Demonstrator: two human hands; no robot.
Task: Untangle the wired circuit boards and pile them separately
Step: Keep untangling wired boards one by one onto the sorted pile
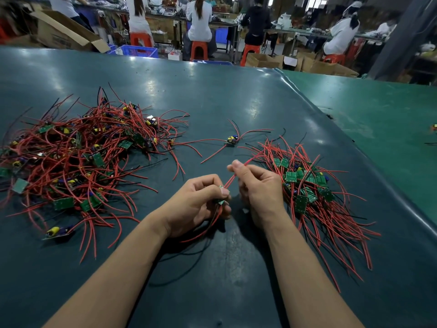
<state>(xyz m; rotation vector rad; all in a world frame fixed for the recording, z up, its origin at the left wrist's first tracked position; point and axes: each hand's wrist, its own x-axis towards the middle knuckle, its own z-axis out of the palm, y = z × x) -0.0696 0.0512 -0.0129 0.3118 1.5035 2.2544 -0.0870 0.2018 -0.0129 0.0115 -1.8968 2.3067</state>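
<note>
left of the held board (221,201): big tangled heap (78,157) on the dark table (212,95). at centre: left hand (198,204) with grip clenched on that board; right hand (257,188) pinching its red wire (233,179). beyond it: a lone board (233,140). right of it: sorted pile (307,185).

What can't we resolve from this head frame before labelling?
- Board in the left hand: mostly covered by fingers; component side unseen.
- Right hand: palm side hidden; only its pinch on the red wire shows.
- Tangled pile: cut by the left edge; board count unclear.
- Sorted pile: overlapping boards, uncountable.
- Item at right edge: cropped.
</note>
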